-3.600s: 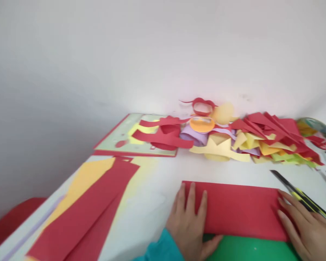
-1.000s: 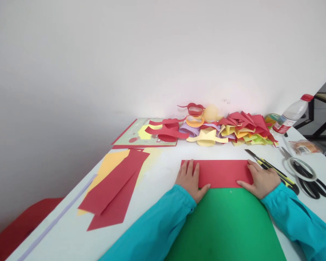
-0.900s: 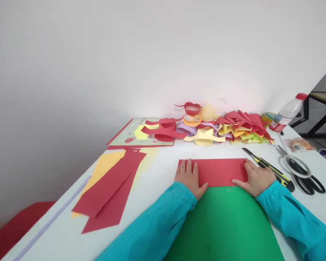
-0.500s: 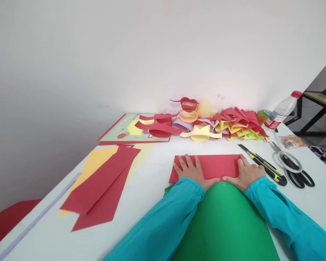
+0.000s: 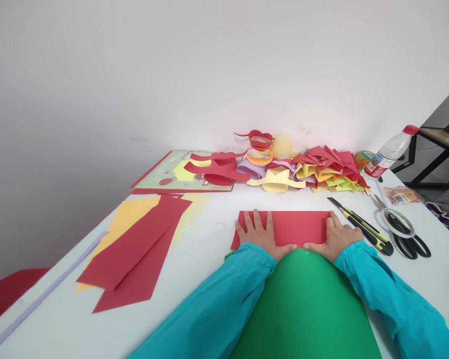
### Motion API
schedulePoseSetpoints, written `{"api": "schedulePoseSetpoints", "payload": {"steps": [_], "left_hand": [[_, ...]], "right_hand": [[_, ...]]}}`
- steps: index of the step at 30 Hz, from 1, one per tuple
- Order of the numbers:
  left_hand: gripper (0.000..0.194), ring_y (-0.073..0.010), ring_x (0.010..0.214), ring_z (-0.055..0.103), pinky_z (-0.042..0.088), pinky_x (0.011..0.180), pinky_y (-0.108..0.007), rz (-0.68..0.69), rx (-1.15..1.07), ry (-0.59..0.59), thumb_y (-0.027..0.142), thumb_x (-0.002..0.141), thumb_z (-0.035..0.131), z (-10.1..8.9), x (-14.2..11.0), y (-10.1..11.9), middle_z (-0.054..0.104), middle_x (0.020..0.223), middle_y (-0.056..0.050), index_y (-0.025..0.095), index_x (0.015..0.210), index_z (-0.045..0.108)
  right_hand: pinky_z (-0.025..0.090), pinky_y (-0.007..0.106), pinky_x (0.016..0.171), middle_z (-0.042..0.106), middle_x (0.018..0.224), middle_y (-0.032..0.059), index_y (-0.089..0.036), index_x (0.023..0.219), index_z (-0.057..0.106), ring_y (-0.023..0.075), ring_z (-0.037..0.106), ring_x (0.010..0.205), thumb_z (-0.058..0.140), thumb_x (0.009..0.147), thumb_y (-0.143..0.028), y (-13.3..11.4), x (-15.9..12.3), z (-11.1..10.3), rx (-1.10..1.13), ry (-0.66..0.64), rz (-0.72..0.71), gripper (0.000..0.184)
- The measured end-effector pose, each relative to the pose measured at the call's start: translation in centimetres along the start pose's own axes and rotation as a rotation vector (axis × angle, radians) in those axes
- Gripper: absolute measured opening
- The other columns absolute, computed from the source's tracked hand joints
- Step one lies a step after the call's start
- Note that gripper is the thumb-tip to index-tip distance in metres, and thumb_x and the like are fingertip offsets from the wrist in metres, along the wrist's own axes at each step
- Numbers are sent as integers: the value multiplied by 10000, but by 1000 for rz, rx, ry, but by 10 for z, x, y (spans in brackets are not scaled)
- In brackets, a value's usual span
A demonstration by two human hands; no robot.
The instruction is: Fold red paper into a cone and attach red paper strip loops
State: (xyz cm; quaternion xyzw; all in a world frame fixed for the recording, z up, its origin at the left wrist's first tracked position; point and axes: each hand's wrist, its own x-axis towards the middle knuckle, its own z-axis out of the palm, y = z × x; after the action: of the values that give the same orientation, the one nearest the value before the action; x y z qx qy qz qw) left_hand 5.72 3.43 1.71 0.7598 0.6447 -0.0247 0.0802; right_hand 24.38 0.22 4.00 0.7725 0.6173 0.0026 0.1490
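A folded-looking red sheet of paper [image 5: 299, 228] lies flat near the table's front, under both hands. My left hand [image 5: 258, 234] presses on its left part with fingers spread and thumb along the near edge. On the right end rests my right hand [image 5: 336, 237], fingers bent over the corner and side, thumb pointing inward along the near edge. The two thumbs are slightly apart. A large green sheet [image 5: 303, 304] curves up in front of me, between my forearms. A bit of green shows at the red paper's lower left corner.
Red strips [image 5: 134, 254] and orange paper [image 5: 134, 212] lie at left, beside a thin lilac strip [image 5: 48, 294]. Cut-paper pieces [image 5: 277, 179] and folded papers [image 5: 331, 167] sit by the wall. At right are a cutter [image 5: 362, 227], scissors [image 5: 411, 244], tape roll [image 5: 398, 223] and bottle [image 5: 391, 152].
My left hand has slid slightly left along the red paper, widening the gap between the thumbs. The right hand stays almost in place. The whole view has shifted a little.
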Motion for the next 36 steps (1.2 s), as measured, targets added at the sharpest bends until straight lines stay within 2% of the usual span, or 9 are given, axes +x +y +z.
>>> {"api": "schedulePoseSetpoints", "payload": {"steps": [5,12,17,24,28,32,34,36], "left_hand": [[978,-364,1330,100,52,1033,-565,103,-9,73,799,622,317,2,-5,-27,174,1456,-171,192,1383,219],[762,-292,1347,87,60,1035,-571,226,-2,-47,698,736,310,-3,-3,-54,107,1481,-82,306,1376,176],[672,-265,1351,82,56,1030,-581,300,25,-125,619,791,316,-7,1,-78,74,1481,-45,329,1372,145],[600,-297,1345,84,56,1001,-621,256,57,-135,541,817,350,-3,-2,-113,53,1481,-33,378,1358,149],[620,-288,1345,96,92,1013,-599,190,37,-125,449,816,398,4,-5,-122,46,1484,-25,378,1365,119],[667,-256,1346,115,141,1028,-556,115,-20,-109,312,790,412,8,-7,-129,79,1483,-45,315,1386,112],[697,-254,1344,124,169,1026,-548,110,-37,-54,209,749,404,7,-12,-131,104,1479,-70,262,1393,142],[714,-253,1344,126,191,1030,-530,135,-27,64,120,699,381,4,-19,-126,125,1475,-91,202,1386,207]], "right_hand": [[371,504,748,222,1423,193,-124,1247,409,349,558,926,193,541,-886,2,1,5,16,27,-7,1061],[373,510,728,231,1421,189,-122,1222,433,342,564,901,172,534,-893,3,2,10,20,66,-12,1066],[384,501,721,248,1420,177,-119,1215,443,336,572,890,185,529,-898,2,0,6,18,61,-20,1070],[385,482,713,241,1419,176,-146,1192,465,329,580,874,230,558,-879,0,-2,1,-5,42,0,997],[384,472,696,242,1414,181,-158,1173,479,325,586,850,227,581,-866,1,-4,0,-8,50,-10,957],[388,458,688,267,1406,175,-164,1160,487,315,593,828,208,592,-863,2,-5,0,-3,75,-31,943],[392,452,686,273,1408,168,-169,1147,500,308,596,815,206,582,-870,2,-5,3,-7,90,-27,948],[393,457,680,275,1408,167,-166,1139,508,307,597,799,204,565,-881,3,-4,6,-7,104,-24,966]]}}
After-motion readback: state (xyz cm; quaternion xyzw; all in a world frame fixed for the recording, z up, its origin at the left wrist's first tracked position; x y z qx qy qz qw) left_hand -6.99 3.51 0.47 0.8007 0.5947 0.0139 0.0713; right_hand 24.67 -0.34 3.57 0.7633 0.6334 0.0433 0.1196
